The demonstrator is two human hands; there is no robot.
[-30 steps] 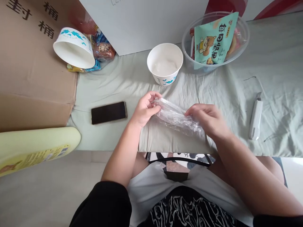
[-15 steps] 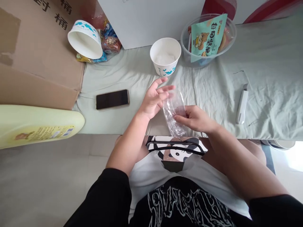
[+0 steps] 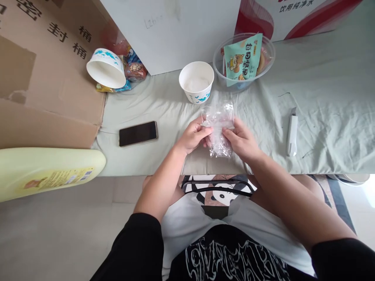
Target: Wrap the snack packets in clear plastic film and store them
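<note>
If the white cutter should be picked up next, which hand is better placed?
Probably the right hand: the white cutter lies on its side, while the left hand is farther. Both hold the clear plastic, so the right must let go first.

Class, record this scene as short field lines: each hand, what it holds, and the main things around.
left hand: holding the left side of crinkled clear plastic film
right hand: holding the film's right side
upright paper bowl: beyond the hands
tilted paper bowl: beside the cardboard box
smartphone: left, dark screen up
utility knife: right, blade tip showing
plastic tub: holds a green snack packet
</note>
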